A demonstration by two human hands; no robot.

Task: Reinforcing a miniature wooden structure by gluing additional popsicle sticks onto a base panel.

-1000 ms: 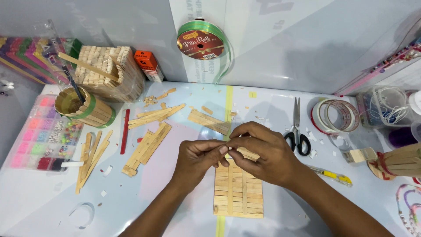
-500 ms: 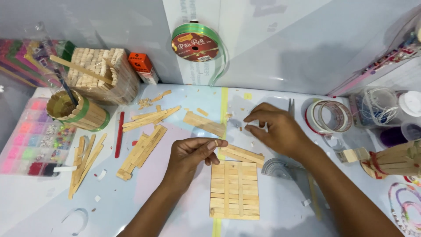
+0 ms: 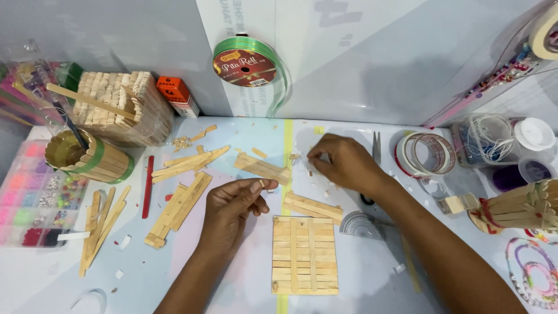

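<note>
A flat panel of glued wooden craft sticks [image 3: 304, 254] lies on the table near me. My left hand [image 3: 235, 204] hovers just left of its top edge and pinches a small wooden stick piece [image 3: 263, 184] between thumb and fingers. My right hand [image 3: 340, 160] rests farther back on the table, fingertips closed down among small white scraps [image 3: 300, 156]; whether it holds one is unclear. A short stack of sticks [image 3: 312, 206] lies between the hands and the panel.
Loose sticks [image 3: 177, 199] and a red stick [image 3: 147, 185] lie left. A stick-clad cup [image 3: 87, 157], bundled sticks [image 3: 119, 106], bead box [image 3: 32, 200], green ribbon spool [image 3: 247, 61], scissors [image 3: 375, 152], tape rolls [image 3: 424, 154], protractor [image 3: 360, 224], and a stick model [image 3: 517, 206] surround.
The hands were together above the panel; my right hand has drawn away and reached back to the scraps. My left hand has stayed by the panel's top-left with the small piece.
</note>
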